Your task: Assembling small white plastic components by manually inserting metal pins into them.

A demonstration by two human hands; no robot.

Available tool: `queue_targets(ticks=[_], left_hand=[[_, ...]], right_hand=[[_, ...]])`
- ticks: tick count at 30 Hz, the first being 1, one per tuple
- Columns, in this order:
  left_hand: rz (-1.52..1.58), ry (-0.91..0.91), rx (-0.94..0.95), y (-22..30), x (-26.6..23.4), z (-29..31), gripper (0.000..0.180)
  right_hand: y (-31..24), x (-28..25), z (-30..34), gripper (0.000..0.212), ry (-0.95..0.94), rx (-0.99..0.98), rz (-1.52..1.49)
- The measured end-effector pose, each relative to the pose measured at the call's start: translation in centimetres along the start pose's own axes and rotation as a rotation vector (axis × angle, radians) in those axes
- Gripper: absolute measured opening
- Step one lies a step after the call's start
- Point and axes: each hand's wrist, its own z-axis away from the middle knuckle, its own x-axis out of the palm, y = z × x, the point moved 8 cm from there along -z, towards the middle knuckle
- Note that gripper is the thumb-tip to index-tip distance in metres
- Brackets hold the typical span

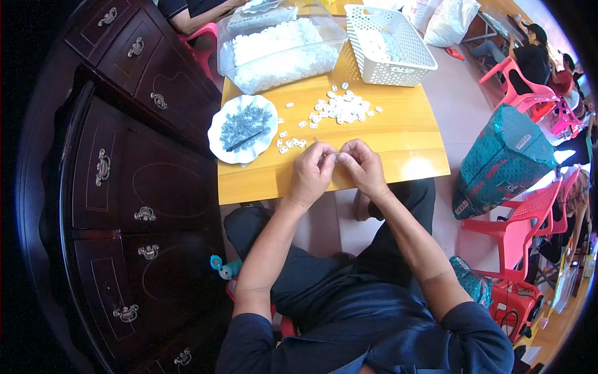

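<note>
Over the front part of the yellow wooden table [398,137], my left hand [313,171] and my right hand [363,167] meet with fingertips pinched. Between them is something tiny [337,156], mostly hidden by the fingers, and I cannot make out its kind. A thin tip sticks up by my left fingers. Just beyond my hands lies a heap of small white pieces with holes [342,107]. Several more are scattered to its left. Left of my left hand, a white scalloped plate [215,134] holds many small greyish pieces [246,121] and a thin black stick [245,141].
At the table's far side stand a clear plastic bin [286,70] full of white pieces and a white perforated basket [398,76]. A dark wooden cabinet [149,181] borders the left. Rightward are a teal sack [504,159], pink chairs [514,234] and other people.
</note>
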Motion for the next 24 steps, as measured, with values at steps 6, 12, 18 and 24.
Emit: queue_targets(ticks=[6, 12, 18, 24], left_hand=[[0.091, 0.099, -0.006, -0.4, -0.3, 0.3, 0.006], [0.043, 0.092, 0.034, 0.2, 0.1, 0.0, 0.006], [-0.022, 0.025, 0.017, -1.2, 0.3, -0.4, 0.007], [-0.102, 0.004, 0.017, -1.1, -0.2, -0.6, 0.007]], right_hand=[[-0.3, 0.7, 0.0, 0.013, -0.038, 0.027, -0.137], [0.5, 0.1, -0.4, 0.012, -0.047, 0.035, -0.104], [0.3, -0.2, -0.9, 0.010, -0.016, 0.030, -0.078], [1.3, -0.1, -1.1, 0.010, -0.034, 0.076, -0.154]])
